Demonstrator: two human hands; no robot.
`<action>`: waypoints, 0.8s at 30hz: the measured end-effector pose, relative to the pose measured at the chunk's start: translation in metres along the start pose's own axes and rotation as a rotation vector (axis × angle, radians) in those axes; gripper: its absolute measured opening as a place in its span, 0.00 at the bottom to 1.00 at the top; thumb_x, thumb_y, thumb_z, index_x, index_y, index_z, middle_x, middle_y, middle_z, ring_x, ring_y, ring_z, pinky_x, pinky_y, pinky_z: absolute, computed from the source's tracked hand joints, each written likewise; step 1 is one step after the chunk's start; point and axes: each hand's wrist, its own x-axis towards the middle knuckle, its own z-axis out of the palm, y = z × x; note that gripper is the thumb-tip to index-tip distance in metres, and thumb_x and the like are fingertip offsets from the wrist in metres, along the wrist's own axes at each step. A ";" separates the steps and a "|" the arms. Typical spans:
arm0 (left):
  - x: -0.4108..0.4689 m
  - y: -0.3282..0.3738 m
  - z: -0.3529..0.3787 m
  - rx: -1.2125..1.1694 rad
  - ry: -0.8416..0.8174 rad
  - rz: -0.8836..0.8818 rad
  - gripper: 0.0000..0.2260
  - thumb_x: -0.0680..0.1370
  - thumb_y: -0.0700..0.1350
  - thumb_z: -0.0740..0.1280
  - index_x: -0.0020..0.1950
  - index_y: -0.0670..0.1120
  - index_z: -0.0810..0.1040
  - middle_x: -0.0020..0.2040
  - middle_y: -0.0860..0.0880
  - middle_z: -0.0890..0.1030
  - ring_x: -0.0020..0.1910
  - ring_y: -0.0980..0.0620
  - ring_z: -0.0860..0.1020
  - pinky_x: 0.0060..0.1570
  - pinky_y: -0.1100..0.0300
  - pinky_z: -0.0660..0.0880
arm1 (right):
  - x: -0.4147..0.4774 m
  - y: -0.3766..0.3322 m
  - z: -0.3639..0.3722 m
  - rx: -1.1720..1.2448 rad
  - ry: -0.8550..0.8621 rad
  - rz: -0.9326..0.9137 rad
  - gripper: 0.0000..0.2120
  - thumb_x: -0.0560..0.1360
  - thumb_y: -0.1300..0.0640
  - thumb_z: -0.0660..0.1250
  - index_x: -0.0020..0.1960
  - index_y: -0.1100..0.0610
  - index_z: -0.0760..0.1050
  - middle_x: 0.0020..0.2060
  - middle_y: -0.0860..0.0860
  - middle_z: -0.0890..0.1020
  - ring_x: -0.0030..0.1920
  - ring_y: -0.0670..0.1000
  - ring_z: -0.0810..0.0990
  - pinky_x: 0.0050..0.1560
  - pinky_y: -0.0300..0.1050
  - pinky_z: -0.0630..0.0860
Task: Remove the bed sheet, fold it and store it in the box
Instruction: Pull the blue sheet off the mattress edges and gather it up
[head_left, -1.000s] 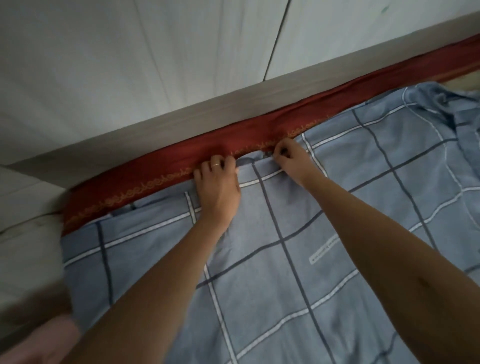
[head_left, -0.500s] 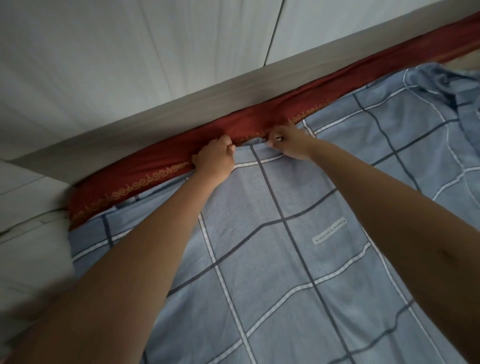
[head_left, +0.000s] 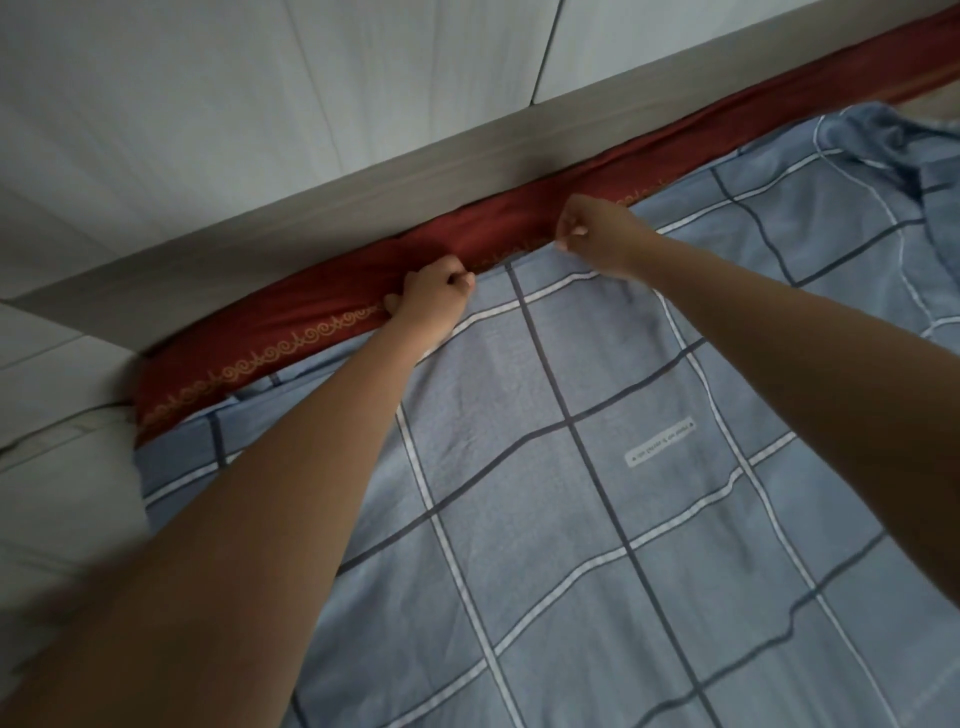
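Observation:
A blue bed sheet (head_left: 597, 519) with a white and dark check pattern covers the bed below me. Its far edge runs along a strip of red fabric (head_left: 322, 306) with gold trim. My left hand (head_left: 434, 293) grips that far edge with curled fingers, just left of a dark stripe. My right hand (head_left: 597, 231) pinches the same edge a little further right and lifts it slightly off the red fabric. The sheet is bunched up at the far right (head_left: 893, 140). No box is in view.
A grey headboard ledge (head_left: 363, 182) runs along the far side of the bed, with pale wall panels (head_left: 234, 88) above it. A white surface (head_left: 57, 493) lies left of the bed.
Both hands have shifted along the sheet's far edge and drawn apart. The right hand has lifted the edge a little. The view has moved closer to the headboard.

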 end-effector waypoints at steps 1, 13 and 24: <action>0.001 0.000 0.000 -0.004 0.002 -0.007 0.11 0.81 0.49 0.56 0.52 0.45 0.74 0.58 0.44 0.77 0.63 0.43 0.69 0.62 0.49 0.57 | 0.002 -0.002 0.004 -0.017 0.013 0.025 0.09 0.77 0.61 0.62 0.56 0.62 0.75 0.56 0.58 0.78 0.58 0.56 0.75 0.47 0.39 0.65; -0.003 0.008 0.000 0.009 0.212 -0.023 0.10 0.80 0.49 0.60 0.40 0.48 0.66 0.52 0.43 0.79 0.55 0.43 0.75 0.58 0.51 0.67 | 0.004 -0.014 0.048 -0.082 0.030 0.339 0.14 0.82 0.56 0.50 0.65 0.53 0.65 0.70 0.58 0.61 0.73 0.61 0.53 0.69 0.64 0.49; -0.068 -0.058 -0.043 0.528 0.368 0.384 0.12 0.77 0.51 0.64 0.53 0.44 0.71 0.45 0.44 0.80 0.46 0.42 0.77 0.46 0.51 0.65 | 0.004 -0.008 0.067 -0.038 0.214 0.364 0.13 0.81 0.55 0.51 0.63 0.53 0.67 0.67 0.57 0.64 0.69 0.59 0.58 0.69 0.59 0.50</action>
